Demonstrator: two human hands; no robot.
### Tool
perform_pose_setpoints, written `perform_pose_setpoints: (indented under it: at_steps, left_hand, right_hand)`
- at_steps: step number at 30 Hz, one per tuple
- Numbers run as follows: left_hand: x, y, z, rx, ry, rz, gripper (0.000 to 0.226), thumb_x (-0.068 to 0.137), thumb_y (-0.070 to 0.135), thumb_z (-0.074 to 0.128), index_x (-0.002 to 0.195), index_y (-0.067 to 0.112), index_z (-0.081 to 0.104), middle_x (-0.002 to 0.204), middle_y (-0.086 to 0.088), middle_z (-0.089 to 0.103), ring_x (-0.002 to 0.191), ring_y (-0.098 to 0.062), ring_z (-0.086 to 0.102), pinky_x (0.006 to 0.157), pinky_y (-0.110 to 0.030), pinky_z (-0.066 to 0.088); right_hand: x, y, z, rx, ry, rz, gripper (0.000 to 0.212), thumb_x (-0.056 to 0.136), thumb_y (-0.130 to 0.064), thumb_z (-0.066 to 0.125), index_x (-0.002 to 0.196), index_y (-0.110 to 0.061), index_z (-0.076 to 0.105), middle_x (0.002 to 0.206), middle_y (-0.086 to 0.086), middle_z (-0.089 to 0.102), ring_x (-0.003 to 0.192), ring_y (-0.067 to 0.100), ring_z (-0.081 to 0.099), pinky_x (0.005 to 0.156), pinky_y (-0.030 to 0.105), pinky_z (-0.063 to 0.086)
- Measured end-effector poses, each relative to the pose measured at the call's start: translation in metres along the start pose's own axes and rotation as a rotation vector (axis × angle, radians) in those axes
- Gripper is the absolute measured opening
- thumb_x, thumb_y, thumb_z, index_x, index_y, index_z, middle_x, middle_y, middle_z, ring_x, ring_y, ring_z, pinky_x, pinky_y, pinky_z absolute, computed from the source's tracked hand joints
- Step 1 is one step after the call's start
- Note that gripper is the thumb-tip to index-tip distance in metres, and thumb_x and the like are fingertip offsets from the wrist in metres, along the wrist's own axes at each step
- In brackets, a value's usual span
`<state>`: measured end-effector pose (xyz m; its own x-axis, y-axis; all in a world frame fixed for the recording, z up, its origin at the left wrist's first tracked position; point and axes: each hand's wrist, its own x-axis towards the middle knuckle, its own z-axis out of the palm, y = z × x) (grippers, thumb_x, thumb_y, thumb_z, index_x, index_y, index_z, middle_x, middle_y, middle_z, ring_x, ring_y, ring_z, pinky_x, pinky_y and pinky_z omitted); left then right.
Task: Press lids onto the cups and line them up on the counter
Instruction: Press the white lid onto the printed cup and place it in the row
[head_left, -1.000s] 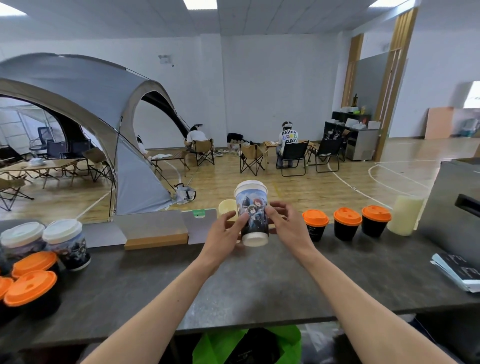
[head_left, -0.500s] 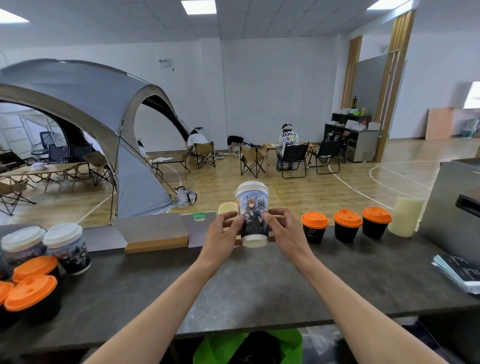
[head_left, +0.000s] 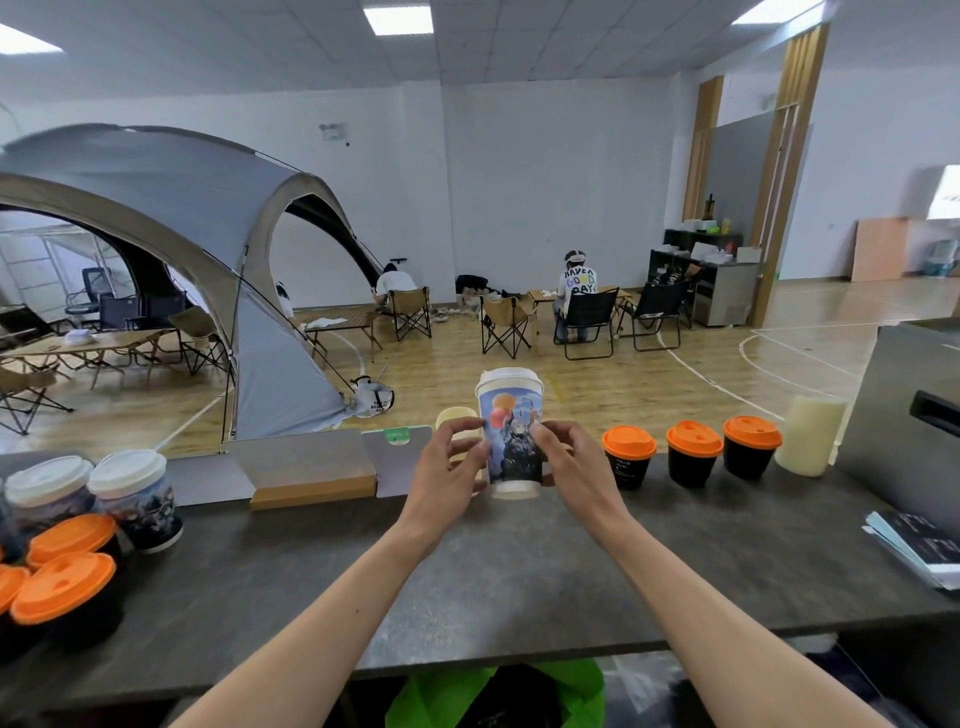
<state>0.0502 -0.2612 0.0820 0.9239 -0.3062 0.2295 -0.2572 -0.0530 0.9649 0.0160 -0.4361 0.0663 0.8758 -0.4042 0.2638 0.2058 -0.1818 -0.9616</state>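
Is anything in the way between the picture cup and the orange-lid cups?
Nothing visible. The picture cup, held between the left hand and right hand, is just left of the nearest orange-lid cup; only the right hand fills that gap.

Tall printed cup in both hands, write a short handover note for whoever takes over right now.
Hands: left hand and right hand both grip the tall printed cup, white lid on, at the back of the counter.
Done: three orange-lidded black cups stand lined up to its right.
Left: set this cup into the row, then bring over the lidded cups clustered at the counter's left end.
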Motion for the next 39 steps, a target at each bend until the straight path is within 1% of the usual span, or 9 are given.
perform_pose_setpoints:
  at_steps: [4,9,12,14,18,24,29,34,39]
  left_hand:
    - [0.001,-0.001,0.002,0.01,0.043,0.001,0.031,0.098,0.027,0.067,0.126,0.022,0.057,0.118,0.001,0.068,0.101,-0.012,0.07,0.083,-0.034,0.063]
    - [0.0,-0.002,0.005,0.051,0.04,0.024,0.038,0.091,0.032,0.075,0.125,0.024,0.061,0.11,0.012,0.071,0.094,-0.004,0.072,0.081,-0.027,0.062]
    - [0.001,-0.003,0.007,0.074,0.033,0.041,0.042,0.088,0.028,0.079,0.125,0.026,0.06,0.116,0.015,0.069,0.098,-0.002,0.07,0.085,-0.027,0.06]
    - [0.002,-0.005,0.009,0.08,0.022,0.056,0.043,0.087,0.023,0.08,0.124,0.024,0.06,0.117,0.014,0.069,0.099,0.002,0.069,0.087,-0.025,0.059]
    - [0.008,-0.015,0.015,0.123,-0.029,0.045,0.051,0.093,0.009,0.071,0.139,0.02,0.053,0.129,0.013,0.065,0.11,0.007,0.064,0.091,-0.019,0.056]
    - [0.015,-0.028,0.033,0.179,-0.222,-0.034,0.074,0.09,-0.019,0.046,0.141,0.033,0.037,0.124,0.027,0.053,0.108,0.016,0.055,0.081,-0.008,0.05]
    - [0.029,-0.051,0.052,0.261,-0.337,-0.061,0.095,0.081,-0.025,0.038,0.16,0.024,0.018,0.148,0.01,0.037,0.133,-0.005,0.039,0.114,-0.03,0.041]
    - [0.049,-0.066,0.071,0.253,-0.392,-0.109,0.092,0.084,-0.021,0.042,0.159,0.021,0.011,0.152,0.008,0.032,0.134,-0.009,0.042,0.115,-0.038,0.042]
    - [0.075,-0.077,0.094,0.251,-0.376,-0.154,0.089,0.086,-0.018,0.051,0.158,0.013,0.01,0.152,0.001,0.036,0.13,-0.011,0.044,0.113,-0.034,0.042]
  right_hand:
    - [-0.001,-0.001,-0.003,-0.025,-0.006,-0.022,0.031,0.098,-0.035,0.059,0.124,-0.018,0.064,0.111,-0.002,0.073,0.098,0.008,0.07,0.081,0.026,0.059]
    - [-0.002,0.0,-0.006,-0.007,0.001,-0.013,0.021,0.103,-0.024,0.051,0.121,-0.017,0.057,0.112,-0.001,0.069,0.099,0.008,0.068,0.068,0.016,0.053]
    - [-0.002,0.002,-0.009,-0.078,-0.023,-0.045,0.016,0.104,-0.032,0.051,0.106,-0.029,0.066,0.104,-0.01,0.072,0.099,0.004,0.067,0.085,0.026,0.055]
    - [-0.003,0.002,-0.01,-0.153,-0.069,-0.109,0.026,0.103,-0.043,0.051,0.1,-0.028,0.072,0.097,-0.013,0.075,0.093,-0.001,0.068,0.08,0.02,0.053]
    - [0.0,0.016,-0.013,-0.303,0.015,-0.162,0.037,0.094,-0.056,0.06,0.119,-0.029,0.064,0.105,-0.015,0.07,0.098,-0.002,0.065,0.081,0.024,0.054]
    - [0.005,0.04,-0.024,-0.342,0.075,-0.111,0.02,0.095,-0.027,0.068,0.115,-0.022,0.065,0.107,-0.016,0.069,0.103,0.004,0.068,0.088,0.028,0.056]
    - [0.009,0.068,-0.037,-0.621,-0.144,-0.02,0.056,0.086,-0.006,0.052,0.14,-0.022,0.049,0.13,0.002,0.066,0.122,0.023,0.062,0.101,0.037,0.049]
    - [0.028,0.089,-0.051,-0.737,-0.322,0.074,0.08,0.085,-0.007,0.053,0.158,-0.013,0.02,0.154,0.011,0.043,0.141,0.027,0.042,0.115,0.033,0.034]
    - [0.057,0.1,-0.059,-0.666,-0.313,0.143,0.081,0.077,-0.013,0.058,0.153,-0.016,0.028,0.148,0.007,0.049,0.137,0.025,0.047,0.112,0.034,0.038]
